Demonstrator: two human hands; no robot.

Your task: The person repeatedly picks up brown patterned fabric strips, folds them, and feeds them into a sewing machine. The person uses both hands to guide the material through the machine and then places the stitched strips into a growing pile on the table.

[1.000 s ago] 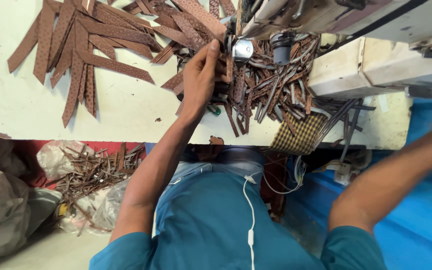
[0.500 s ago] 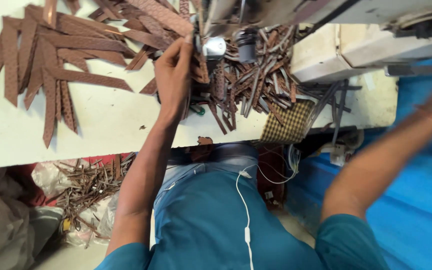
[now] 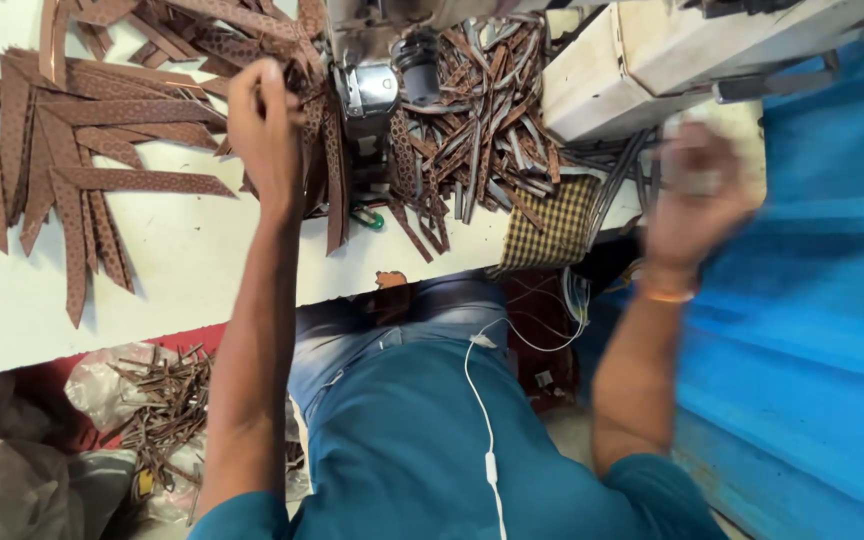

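Head view, looking down at my own two arms over a white worktable point(image 3: 182, 270). My left hand point(image 3: 264, 130) is up at the table, fingers curled together and pinched on a brown patterned strap point(image 3: 333, 170) that hangs down just beside the metal foot of the sewing machine point(image 3: 372, 90). To the left of that hand, more brown straps point(image 3: 72, 170) lie fanned across the tabletop. To the right of the machine foot sits a tangled heap of narrow brown trimmings point(image 3: 472, 140), touching a checked yellow-and-black cloth point(image 3: 552, 225) at the table edge.

My right hand point(image 3: 697, 190) is raised near the right end of the machine, in front of a blue wall point(image 3: 822, 300). It is blurred (I cannot tell whether it is closed or spread, or holding anything). A thin orange band circles that wrist.

Below, my teal shirt and a white earphone cable point(image 3: 482, 420) fill the lower middle.
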